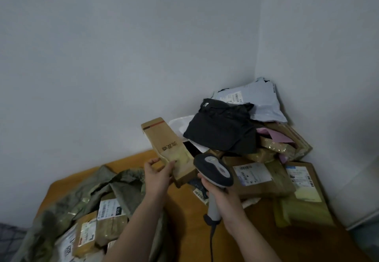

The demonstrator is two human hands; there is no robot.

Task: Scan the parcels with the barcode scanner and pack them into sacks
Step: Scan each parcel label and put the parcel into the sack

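My left hand (156,174) holds a long brown cardboard parcel (164,141) by its near end, tilted up above the orange table (184,210). Black handwriting shows on the parcel's upper face. My right hand (220,197) grips the handle of a grey and black barcode scanner (214,169), whose head sits just right of the parcel's near end. The scanner's cable (211,241) hangs down toward me. An olive green sack (88,198) lies open at the left with several labelled parcels (108,214) in it.
A heap of parcels fills the back right corner: a black bag (221,127), a pale grey mailer (256,101), pink and gold wrapped packets, and flat brown boxes with white labels (253,174). Grey walls meet behind the heap. The table's left edge runs close to the sack.
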